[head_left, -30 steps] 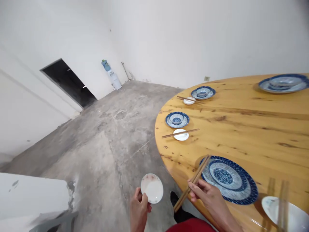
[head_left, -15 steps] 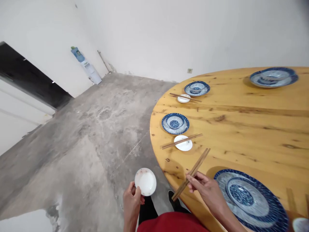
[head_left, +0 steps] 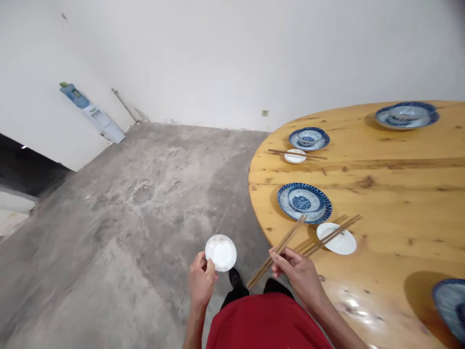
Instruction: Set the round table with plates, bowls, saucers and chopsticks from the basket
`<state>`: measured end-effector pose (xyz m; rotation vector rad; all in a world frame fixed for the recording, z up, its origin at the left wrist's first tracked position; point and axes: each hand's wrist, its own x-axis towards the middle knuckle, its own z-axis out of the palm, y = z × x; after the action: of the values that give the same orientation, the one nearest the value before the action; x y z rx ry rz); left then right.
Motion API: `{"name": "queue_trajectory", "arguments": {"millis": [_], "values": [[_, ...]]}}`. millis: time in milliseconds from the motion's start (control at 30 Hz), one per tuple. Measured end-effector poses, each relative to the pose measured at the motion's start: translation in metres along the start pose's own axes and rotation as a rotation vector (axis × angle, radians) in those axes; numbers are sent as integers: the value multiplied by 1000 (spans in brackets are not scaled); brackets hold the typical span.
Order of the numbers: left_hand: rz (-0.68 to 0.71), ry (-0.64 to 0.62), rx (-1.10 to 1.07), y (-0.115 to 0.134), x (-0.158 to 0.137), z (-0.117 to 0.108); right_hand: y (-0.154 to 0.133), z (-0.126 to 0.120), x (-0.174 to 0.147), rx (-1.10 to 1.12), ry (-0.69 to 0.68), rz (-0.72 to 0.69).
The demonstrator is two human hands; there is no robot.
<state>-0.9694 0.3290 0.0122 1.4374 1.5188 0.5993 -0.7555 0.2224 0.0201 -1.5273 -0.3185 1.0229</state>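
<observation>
My left hand [head_left: 202,278] pinches the rim of a small white saucer [head_left: 221,253] and holds it over the floor, left of the table. In my right hand [head_left: 295,271] is a pair of wooden chopsticks [head_left: 262,271], slanting across the table's edge. Just beyond that hand, a white dish [head_left: 343,243] on the table carries another pair of chopsticks [head_left: 350,222] laid across it. Behind these sits a blue-and-white plate [head_left: 319,211] with a matching bowl [head_left: 301,201] on it.
The round wooden table [head_left: 399,223] fills the right side. Farther along it are a small dish [head_left: 295,158] with chopsticks and several blue-patterned plates [head_left: 432,114]. A water dispenser [head_left: 105,125] stands by the wall at left. Grey concrete floor [head_left: 145,218] runs beside the table.
The view has shifted along the table, so the place settings appear farther right and the nearest plate is mostly out of view. Both hands still hold the saucer and the chopsticks.
</observation>
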Motion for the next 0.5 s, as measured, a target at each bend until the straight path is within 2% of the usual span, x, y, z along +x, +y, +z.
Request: {"name": "queue_trajectory", "arguments": {"millis": [100,267,400,500], "values": [[20,-38,-30,7,41,-14,-3,30,19,8,47,13],[65,-123,-50,19,114,-12,0,60,55,47,154,58],[118,-154,-38,51,180,-2,-6,87,102,23,156,72],[175,-136,-30,85,235,6,-15,109,154,46,156,75]]}}
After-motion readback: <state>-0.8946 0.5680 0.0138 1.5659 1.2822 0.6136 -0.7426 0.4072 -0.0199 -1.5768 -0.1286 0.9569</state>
